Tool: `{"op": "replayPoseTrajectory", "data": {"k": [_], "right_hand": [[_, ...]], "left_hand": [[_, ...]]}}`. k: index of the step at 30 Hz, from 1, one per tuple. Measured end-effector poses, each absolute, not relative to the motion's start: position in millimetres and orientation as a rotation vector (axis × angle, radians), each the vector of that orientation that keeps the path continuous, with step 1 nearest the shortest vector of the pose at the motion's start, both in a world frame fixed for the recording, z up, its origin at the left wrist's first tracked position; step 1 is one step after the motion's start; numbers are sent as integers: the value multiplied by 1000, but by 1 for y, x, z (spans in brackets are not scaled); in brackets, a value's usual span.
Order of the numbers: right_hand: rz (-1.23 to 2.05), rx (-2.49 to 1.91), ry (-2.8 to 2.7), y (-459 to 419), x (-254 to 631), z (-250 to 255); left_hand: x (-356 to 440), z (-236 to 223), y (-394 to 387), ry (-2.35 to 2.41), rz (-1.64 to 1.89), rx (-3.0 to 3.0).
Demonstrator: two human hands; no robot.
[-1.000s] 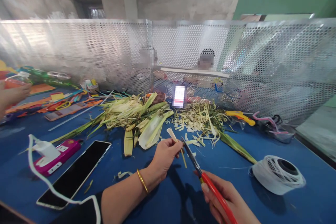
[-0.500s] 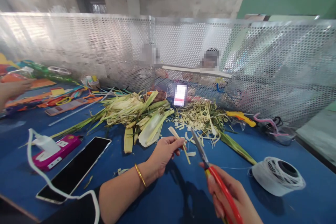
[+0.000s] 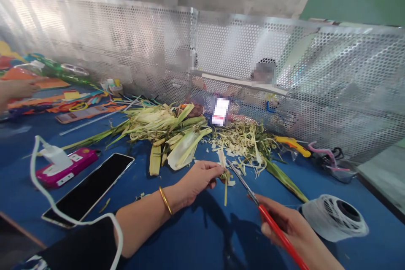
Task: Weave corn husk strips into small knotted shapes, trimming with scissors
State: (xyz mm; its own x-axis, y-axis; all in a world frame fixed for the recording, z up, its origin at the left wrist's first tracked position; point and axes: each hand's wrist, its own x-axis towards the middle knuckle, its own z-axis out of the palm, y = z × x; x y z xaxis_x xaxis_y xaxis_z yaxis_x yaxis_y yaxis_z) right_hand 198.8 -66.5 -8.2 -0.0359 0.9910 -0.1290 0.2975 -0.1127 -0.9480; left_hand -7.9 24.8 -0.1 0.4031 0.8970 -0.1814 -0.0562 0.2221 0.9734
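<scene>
Husk piece [image 3: 222, 158]: I have it in front of me near the middle of the blue table [image 3: 186, 240], pinched between my left thumb and fingers, its pale end pointing away from me and a thin stalk hanging below my fingertips.

From the left, a co-worker's hand [image 3: 20, 93] reaches in over orange material. Nearer me lies a magenta power strip [image 3: 71, 168] with a white plug [image 3: 57, 156] in it, and a white cable [image 3: 52, 200] loops from there across the corner of a dark-screened phone [image 3: 93, 187] and over my sleeve. Next comes a heap of husks [image 3: 155, 126], green and cream, at the far side of the table.

My left hand [image 3: 202, 179] is closed narrowly on the piece; a gold bracelet [image 3: 165, 200] circles that wrist. Behind it, a bright screen [image 3: 220, 112] stands near the perforated divider [image 3: 152, 50], with curled shreds [image 3: 242, 137] spread just to its right.

My right hand [image 3: 286, 221] grips the red-handled scissors [image 3: 268, 217], the blade tips close beside the piece; I cannot tell whether they touch it. Farther right are a yellow glue gun [image 3: 292, 145], a long green leaf [image 3: 286, 180] and a spool of white thread [image 3: 329, 219].
</scene>
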Motion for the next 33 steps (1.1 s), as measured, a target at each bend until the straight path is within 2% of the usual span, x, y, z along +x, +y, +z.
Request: {"op": "replayPoseTrajectory", "data": {"k": [15, 26, 33], "right_hand": [[1205, -1562, -1561, -68, 193, 4], [973, -1560, -1439, -67, 198, -13], [988, -1590, -1445, -66, 202, -16]], "left_hand": [[-9, -8, 27, 885, 739, 1298], [-8, -5, 27, 872, 791, 1156], [-11, -8, 29, 877, 797, 1078]]}}
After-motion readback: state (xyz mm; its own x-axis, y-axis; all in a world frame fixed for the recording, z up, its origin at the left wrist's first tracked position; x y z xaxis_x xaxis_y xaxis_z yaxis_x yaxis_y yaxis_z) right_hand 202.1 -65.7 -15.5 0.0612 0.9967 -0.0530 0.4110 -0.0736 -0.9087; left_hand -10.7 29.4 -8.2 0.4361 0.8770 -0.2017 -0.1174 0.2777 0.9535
